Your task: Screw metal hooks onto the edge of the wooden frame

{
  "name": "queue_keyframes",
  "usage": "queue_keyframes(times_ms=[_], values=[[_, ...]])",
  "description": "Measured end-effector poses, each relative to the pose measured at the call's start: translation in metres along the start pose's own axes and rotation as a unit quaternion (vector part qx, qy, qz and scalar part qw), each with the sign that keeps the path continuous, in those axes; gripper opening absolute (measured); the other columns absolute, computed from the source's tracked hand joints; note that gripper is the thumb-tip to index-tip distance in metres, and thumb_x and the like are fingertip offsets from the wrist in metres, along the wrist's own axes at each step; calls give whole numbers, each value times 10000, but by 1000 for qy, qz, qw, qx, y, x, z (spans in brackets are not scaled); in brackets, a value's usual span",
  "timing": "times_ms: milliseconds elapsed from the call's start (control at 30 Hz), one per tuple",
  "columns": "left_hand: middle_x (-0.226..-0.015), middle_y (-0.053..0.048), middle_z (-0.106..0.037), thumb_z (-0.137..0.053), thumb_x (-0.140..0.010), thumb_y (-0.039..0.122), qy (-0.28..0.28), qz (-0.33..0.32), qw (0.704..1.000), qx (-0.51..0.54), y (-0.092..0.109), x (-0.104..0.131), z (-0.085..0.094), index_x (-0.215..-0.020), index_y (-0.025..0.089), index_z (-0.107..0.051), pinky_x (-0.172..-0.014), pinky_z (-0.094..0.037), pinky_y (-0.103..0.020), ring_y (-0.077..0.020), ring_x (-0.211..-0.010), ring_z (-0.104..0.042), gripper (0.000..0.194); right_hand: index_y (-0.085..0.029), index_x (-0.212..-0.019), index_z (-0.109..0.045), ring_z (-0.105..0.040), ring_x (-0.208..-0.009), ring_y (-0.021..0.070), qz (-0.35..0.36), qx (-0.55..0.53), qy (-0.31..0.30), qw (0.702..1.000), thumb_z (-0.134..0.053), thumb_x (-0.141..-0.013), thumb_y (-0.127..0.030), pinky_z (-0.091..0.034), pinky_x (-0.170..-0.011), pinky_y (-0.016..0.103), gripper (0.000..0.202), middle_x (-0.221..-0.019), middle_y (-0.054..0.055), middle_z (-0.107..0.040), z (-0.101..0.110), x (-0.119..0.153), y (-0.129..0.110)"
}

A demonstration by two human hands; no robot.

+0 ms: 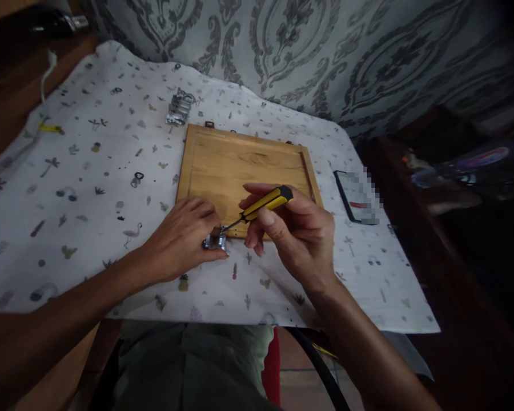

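Observation:
A framed wooden panel (240, 162) lies flat on the table. At its near left corner sits a small shiny metal fitting (215, 240), its exact kind hard to make out. My left hand (186, 237) is closed around this fitting, thumb on the near side and fingers over the panel's edge. A yellow and black screwdriver (265, 204) is gripped in my right hand (304, 228), between thumb and fingers. Its shaft slants down to the left, and the tip meets the fitting.
Several more metal fittings (180, 107) are heaped behind the panel's far left corner. A phone (355, 197) lies to the right. The patterned cloth (89, 228) covers the table, with a wall behind. A plastic bottle (466, 165) is beyond the right edge.

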State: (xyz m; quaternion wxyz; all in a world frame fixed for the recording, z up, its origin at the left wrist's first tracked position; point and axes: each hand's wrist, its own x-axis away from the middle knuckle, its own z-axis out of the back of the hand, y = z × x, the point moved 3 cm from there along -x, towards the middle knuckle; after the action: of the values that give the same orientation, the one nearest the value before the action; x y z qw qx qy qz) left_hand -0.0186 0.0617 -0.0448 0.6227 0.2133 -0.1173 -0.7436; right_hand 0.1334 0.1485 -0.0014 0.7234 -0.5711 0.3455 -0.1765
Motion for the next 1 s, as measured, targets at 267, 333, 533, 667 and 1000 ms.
queue_keyframes(times_ms=[267,333,533,667,1000], values=[[-1017,-70,-654,-796,-848,386,-3,8,1000,4,-1,0,0,-1047,184,-694,-921,-482,-458,-302,-1060,-586,301,-221,-804,-617,-529,-447,54,5,12,46,999,-873,-789,-437,-460,-364,187,335,-868,-3,-758,-3,-5,0],[-1017,-72,-654,-796,-848,393,-8,13,1000,-1,0,-1,1,-1038,181,-696,-931,-482,-466,-305,-1061,-587,302,-231,-864,-619,-543,-448,59,0,0,31,1000,-861,-798,-460,-472,-371,184,340,-842,-16,-747,-2,-6,2],[-1029,-84,-656,-801,-839,385,-13,11,1000,8,1,-1,1,-913,180,-690,-944,-481,-465,-317,-1084,-587,244,-229,-1041,-695,-640,-520,76,-10,-18,-24,999,-762,-898,-463,-535,-429,197,282,-926,0,-713,-4,-6,0],[-1046,-81,-662,-804,-840,398,1,6,1000,5,-1,0,-1,-999,180,-692,-932,-484,-462,-308,-1081,-589,292,-206,-863,-647,-556,-457,33,3,-16,11,1000,-854,-815,-392,-477,-388,168,283,-901,-18,-700,-6,-8,0],[-1056,-100,-664,-809,-841,357,-28,19,999,14,1,-2,2,-938,159,-681,-962,-485,-491,-326,-1109,-585,254,-229,-1095,-663,-605,-524,69,-25,-43,-36,998,-798,-859,-476,-526,-450,187,367,-864,-16,-702,-7,-11,6]])
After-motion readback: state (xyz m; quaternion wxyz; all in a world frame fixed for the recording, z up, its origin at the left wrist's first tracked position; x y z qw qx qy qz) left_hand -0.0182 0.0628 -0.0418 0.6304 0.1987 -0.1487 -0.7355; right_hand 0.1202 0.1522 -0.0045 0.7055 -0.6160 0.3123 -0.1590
